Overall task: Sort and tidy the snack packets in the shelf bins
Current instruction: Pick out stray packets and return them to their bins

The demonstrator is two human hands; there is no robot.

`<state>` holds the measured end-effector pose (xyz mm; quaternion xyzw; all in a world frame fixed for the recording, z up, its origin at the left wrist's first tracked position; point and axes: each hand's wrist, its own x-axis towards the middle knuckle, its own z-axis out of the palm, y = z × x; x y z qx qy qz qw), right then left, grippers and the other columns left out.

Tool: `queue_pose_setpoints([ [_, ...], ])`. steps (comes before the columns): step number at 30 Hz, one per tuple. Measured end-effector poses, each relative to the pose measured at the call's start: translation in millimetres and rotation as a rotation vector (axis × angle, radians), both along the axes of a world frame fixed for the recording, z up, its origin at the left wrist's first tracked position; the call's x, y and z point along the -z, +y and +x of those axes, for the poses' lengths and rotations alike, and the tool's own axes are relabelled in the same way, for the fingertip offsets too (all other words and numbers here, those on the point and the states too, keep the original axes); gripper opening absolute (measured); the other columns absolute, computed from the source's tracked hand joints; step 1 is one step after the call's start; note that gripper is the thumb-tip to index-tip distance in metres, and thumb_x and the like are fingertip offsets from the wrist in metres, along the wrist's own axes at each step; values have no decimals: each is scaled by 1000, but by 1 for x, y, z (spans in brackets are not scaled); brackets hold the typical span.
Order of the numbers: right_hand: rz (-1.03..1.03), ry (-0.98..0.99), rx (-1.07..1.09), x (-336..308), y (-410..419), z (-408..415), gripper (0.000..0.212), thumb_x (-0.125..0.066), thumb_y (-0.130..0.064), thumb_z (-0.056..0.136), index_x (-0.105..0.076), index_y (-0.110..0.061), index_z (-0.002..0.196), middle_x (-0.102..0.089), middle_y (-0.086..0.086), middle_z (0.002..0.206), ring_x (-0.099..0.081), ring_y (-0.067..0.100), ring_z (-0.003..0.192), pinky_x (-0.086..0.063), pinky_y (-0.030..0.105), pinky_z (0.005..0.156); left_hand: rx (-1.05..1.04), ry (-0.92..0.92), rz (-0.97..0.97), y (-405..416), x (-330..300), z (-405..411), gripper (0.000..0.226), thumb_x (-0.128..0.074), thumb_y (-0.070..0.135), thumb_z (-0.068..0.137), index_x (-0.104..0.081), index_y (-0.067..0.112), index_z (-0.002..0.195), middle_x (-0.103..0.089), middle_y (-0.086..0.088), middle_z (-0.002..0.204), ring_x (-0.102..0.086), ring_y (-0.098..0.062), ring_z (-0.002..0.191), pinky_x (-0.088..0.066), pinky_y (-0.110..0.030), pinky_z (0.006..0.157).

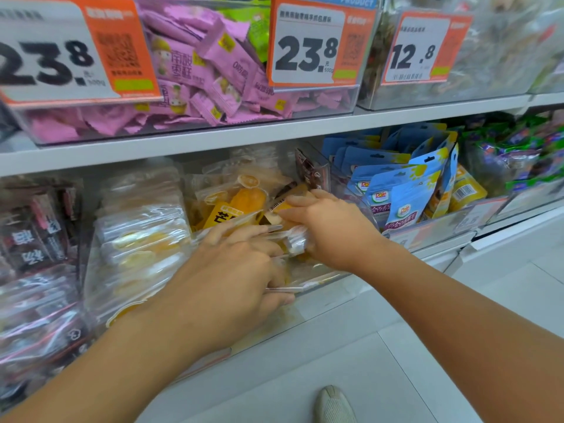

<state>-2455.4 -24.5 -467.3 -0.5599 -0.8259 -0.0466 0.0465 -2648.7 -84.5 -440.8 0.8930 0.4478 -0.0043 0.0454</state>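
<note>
White shelf (213, 138) of clear bins (320, 285), pale floor (457, 346) below.

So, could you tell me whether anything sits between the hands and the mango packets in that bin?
Nothing visible does. Both the left hand and right hand are already inside the clear bin, gripping the mango packets directly.

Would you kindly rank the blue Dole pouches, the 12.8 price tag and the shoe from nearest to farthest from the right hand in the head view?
From the right hand:
1. Blue Dole pouches, just to its right in the neighbouring bin.
2. Shoe, on the floor straight below.
3. 12.8 price tag, on the upper shelf, up and right.
</note>
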Motion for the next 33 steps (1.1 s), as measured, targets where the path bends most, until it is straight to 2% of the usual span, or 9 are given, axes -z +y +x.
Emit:
queue_pose_setpoints([
  [4, -16, 159, -13, -16, -5, 6, 51, -61, -18, 90, -55, -41, 136, -57, -7, 139, -56, 28, 123, -50, 48, 97, 9, -3, -3, 0, 1, -2, 42, -39, 70, 93, -71, 45, 101, -42, 30, 144, -8, 1, 148, -2, -33, 121],
  [10, -127, 161, 18, -49, -12, 17, 35, -62, -17, 85, -66, -37, 113, -68, -4, 99, -62, 24, 95, -55, 44, 84, 25, -44, 42, 3, 7, -3, 49, -33, 76, 91, -71, 46, 100, -47, 30, 140, -14, 2, 147, -6, -33, 120],
  [16, -368, 96, -7, -83, -34, 29, 21, -70, -16, 83, -72, -30, 98, -69, -9, 86, -64, 11, 85, -56, 38, 78, 33, -123, 89, 8, 14, -5, 53, -28, 75, 80, -70, 44, 77, -66, 25, 113, -46, -10, 136, -34, -48, 111],
  [20, -501, 13, 12, -78, -24, 15, 28, -63, -15, 85, -67, -32, 106, -67, -6, 95, -62, 15, 92, -55, 34, 80, 23, -105, 76, 8, 16, -7, 59, -22, 78, 77, -71, 45, 84, -63, 27, 116, -40, -7, 139, -28, -45, 115],
  [23, -582, -85, -22, -56, -18, 3, 39, -67, -28, 86, -58, -28, 124, -60, -3, 111, -58, 18, 103, -52, 35, 89, 4, -109, 44, 6, 14, -4, 63, -22, 82, 75, -70, 46, 94, -56, 29, 127, -24, -1, 146, -11, -40, 120],
  [26, -580, -79, 10, -60, -18, 5, 30, -75, -39, 85, -63, -30, 111, -60, -8, 99, -59, 17, 98, -48, 30, 81, 15, -113, 52, 6, 15, -5, 64, -20, 83, 77, -68, 49, 100, -52, 31, 131, -17, 1, 147, -3, -35, 120],
  [29, -561, -76, 40, -74, -21, 7, 17, -78, -39, 81, -65, -33, 91, -62, -13, 87, -60, 14, 91, -49, 31, 79, 27, -153, 66, 4, 18, -5, 65, -17, 80, 73, -70, 49, 97, -57, 29, 126, -28, -2, 144, -4, -32, 113],
  [31, -580, -132, -11, -68, -22, -3, 18, -73, -38, 84, -67, -29, 98, -64, -9, 93, -61, 16, 93, -52, 33, 82, 43, -135, 57, 2, 14, -2, 59, -25, 81, 79, -69, 48, 100, -53, 28, 133, -25, -4, 146, -2, -33, 114],
  [33, -620, -119, -35, -51, -23, -13, 29, -67, -40, 88, -67, -22, 110, -65, -2, 102, -60, 21, 98, -53, 34, 86, 44, -74, 39, 1, 13, 0, 49, -35, 78, 87, -66, 47, 109, -37, 29, 147, -14, -5, 149, 1, -36, 118],
])
